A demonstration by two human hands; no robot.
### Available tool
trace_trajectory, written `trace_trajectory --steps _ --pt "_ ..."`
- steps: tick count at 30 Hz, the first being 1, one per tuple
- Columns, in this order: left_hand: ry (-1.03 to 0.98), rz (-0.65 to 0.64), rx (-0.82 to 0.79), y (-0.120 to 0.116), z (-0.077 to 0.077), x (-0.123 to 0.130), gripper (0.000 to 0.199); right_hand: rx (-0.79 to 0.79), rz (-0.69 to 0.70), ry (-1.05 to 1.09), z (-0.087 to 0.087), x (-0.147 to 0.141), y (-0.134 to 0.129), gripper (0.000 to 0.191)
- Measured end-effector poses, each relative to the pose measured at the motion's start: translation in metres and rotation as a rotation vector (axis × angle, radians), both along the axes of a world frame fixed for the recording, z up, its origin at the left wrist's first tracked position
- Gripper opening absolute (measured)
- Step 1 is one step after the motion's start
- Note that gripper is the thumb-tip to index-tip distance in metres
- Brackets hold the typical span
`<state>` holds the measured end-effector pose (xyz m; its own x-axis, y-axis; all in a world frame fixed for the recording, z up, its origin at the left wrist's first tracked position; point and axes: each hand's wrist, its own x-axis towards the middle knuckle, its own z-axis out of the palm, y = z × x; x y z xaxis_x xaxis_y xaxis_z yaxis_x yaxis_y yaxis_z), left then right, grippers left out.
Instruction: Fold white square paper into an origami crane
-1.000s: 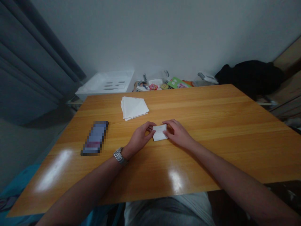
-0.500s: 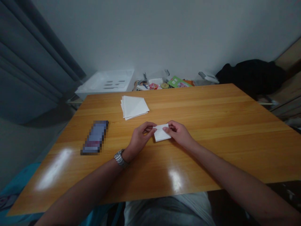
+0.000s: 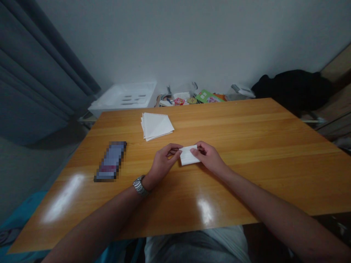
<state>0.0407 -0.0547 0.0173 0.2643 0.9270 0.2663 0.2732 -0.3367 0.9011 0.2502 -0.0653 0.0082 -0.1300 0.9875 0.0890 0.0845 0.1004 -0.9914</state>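
Two hands (image 3: 186, 157), one folded paper (image 3: 188, 156).

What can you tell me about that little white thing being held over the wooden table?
The small white piece looks like folded paper, roughly rectangular, with faint lines across its face. It appears nearly flat and slightly turned, at or just above the table. The left hand grips its left edge; the right hand holds the right side, thumb lying on top. Its underside is hidden.
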Motion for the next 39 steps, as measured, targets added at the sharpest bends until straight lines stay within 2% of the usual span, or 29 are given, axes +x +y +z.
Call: trace_trajectory --steps 8,15,22,30,39 --pt "-0.002 0.024 -0.017 -0.003 0.006 0.002 0.021 -0.007 0.002 -0.04 0.003 0.001 -0.002 0.031" --pt "0.017 0.004 -0.014 0.0 -0.001 -0.001 0.022 0.024 0.017 -0.104 -0.003 0.004 0.0 0.03" --pt "-0.135 0.012 -0.127 0.002 -0.007 0.004 0.026 0.022 0.013 -0.092 -0.006 0.006 -0.001 0.028" --pt "-0.206 0.019 -0.264 0.003 -0.005 0.005 0.029 0.033 -0.009 -0.125 0.0 0.007 -0.004 0.029" --pt "-0.189 0.027 -0.224 0.001 0.0 0.005 0.027 0.081 -0.001 -0.153 -0.001 0.005 -0.004 0.029"
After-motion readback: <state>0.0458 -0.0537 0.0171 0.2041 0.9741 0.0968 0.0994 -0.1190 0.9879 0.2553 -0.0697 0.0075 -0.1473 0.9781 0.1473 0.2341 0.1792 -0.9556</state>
